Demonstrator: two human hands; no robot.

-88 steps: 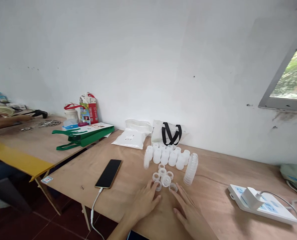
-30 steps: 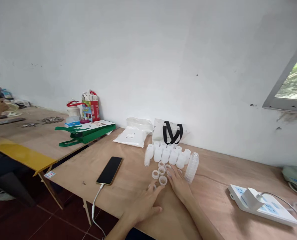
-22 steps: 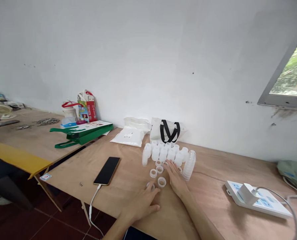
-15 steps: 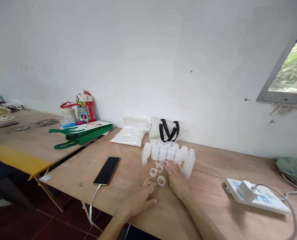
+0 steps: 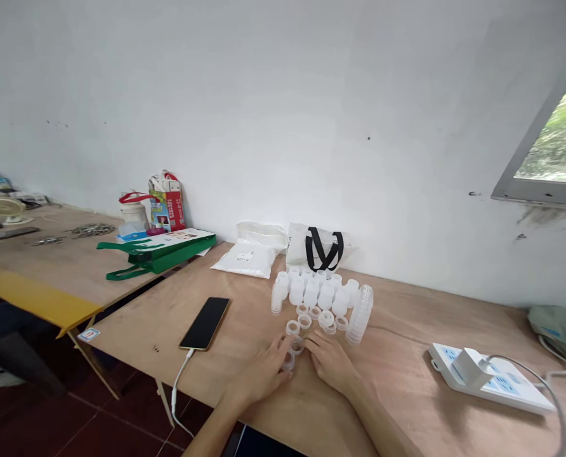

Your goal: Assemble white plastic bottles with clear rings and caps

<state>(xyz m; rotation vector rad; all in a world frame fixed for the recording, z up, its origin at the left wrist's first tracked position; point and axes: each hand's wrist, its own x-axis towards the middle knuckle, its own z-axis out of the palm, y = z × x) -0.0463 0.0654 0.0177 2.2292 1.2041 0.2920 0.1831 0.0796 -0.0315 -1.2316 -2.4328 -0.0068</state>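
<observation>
Right hand (image 5: 328,360) drawn back to lower centre, beside translucent ring (image 5: 296,351), pinch unclear, left hand (image 5: 259,373) spread around nearer ring (image 5: 289,363)

From my end I see a packet (image 5: 245,259) at the counter's (image 5: 407,343) back edge, a tote bag (image 5: 322,249) to its right. Before the tote bag sit bottles (image 5: 311,293), then rings (image 5: 304,322) nearer the front edge. A phone (image 5: 204,323) lies left of the rings, a power strip (image 5: 504,386) well right.

R hand (image 5: 333,364) pulled back from far rings (image 5: 327,324), now nr a ring (image 5: 300,349) by L hand (image 5: 261,373).
</observation>
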